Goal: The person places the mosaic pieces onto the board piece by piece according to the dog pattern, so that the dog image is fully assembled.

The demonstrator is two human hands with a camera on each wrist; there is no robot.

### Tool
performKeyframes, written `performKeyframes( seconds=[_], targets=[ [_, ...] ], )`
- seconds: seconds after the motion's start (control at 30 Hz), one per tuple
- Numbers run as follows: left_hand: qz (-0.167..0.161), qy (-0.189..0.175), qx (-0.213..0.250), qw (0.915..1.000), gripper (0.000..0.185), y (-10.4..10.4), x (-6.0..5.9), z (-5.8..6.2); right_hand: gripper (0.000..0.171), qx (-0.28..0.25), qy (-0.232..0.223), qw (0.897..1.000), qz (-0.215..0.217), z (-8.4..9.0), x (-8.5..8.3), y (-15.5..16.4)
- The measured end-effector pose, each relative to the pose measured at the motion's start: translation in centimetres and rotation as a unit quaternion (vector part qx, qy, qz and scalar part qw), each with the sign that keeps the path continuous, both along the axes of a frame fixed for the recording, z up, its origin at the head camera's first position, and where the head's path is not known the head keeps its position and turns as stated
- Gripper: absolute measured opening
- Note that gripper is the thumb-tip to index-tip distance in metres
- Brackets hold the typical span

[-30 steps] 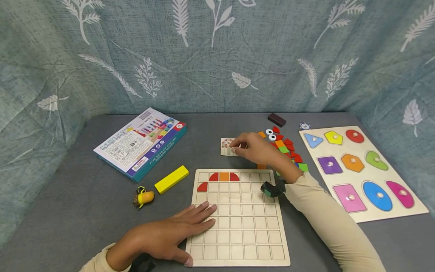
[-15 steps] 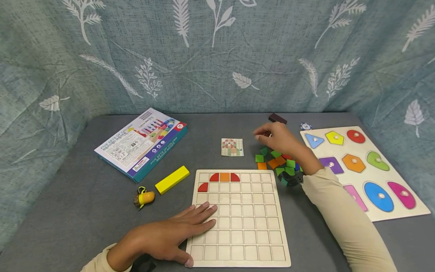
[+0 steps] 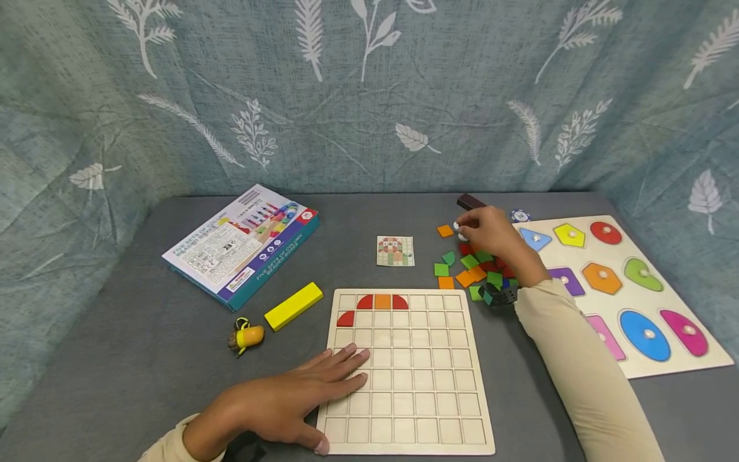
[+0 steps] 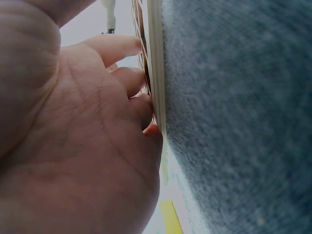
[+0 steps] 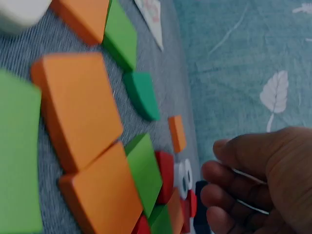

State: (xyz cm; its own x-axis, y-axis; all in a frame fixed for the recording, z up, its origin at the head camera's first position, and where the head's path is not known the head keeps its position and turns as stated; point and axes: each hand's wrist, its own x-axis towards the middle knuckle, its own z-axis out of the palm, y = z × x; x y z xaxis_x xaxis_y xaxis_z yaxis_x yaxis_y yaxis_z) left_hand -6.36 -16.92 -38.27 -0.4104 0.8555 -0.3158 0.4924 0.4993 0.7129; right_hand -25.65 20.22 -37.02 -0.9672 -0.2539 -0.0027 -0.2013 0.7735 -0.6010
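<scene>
My left hand [image 3: 297,401] rests with spread fingers on the left side of a pale wooden grid board [image 3: 424,401]; in the left wrist view its fingertips touch the board's edge area. Three red quarter-round tiles and an orange square tile [image 3: 383,301] sit in the board's top rows. My right hand [image 3: 495,232] is over the pile of coloured tiles [image 3: 469,262], fingertips beside white round eye pieces [image 3: 460,232]. In the right wrist view its fingers are bent, nothing visible between them, and the eye pieces [image 5: 184,176] lie just past the fingertips.
A small pattern card [image 3: 395,251] lies behind the board. At right is a knobbed shape puzzle [image 3: 568,327]; a dark block [image 3: 470,201] and poker chip [image 3: 521,215] are at the back. A boxed toy [image 3: 239,240], yellow block [image 3: 293,307] and small orange-yellow toy [image 3: 248,335] are at left.
The right hand has left the pattern card and moved right to the tile pile, where its fingertips come down by the eye pieces. The left hand stays in place.
</scene>
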Motion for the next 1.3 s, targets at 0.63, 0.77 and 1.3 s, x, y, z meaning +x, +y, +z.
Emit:
performKeyframes(
  seconds=[0.63,0.77,1.3],
  targets=[
    [0.003,0.006,-0.001,1.0000,0.091,0.1,0.0,-0.2,0.028,0.079,0.007,0.996,-0.046,-1.0,-0.6,-0.1],
    [0.009,0.004,-0.012,0.9999,0.091,0.1,0.0,-0.1,0.029,0.091,-0.005,0.994,-0.051,-1.0,-0.6,-0.3],
    [0.010,0.006,-0.005,0.9999,0.090,0.0,0.1,-0.2,0.013,0.054,0.008,0.998,-0.027,-1.3,-0.3,-0.4]
  ],
)
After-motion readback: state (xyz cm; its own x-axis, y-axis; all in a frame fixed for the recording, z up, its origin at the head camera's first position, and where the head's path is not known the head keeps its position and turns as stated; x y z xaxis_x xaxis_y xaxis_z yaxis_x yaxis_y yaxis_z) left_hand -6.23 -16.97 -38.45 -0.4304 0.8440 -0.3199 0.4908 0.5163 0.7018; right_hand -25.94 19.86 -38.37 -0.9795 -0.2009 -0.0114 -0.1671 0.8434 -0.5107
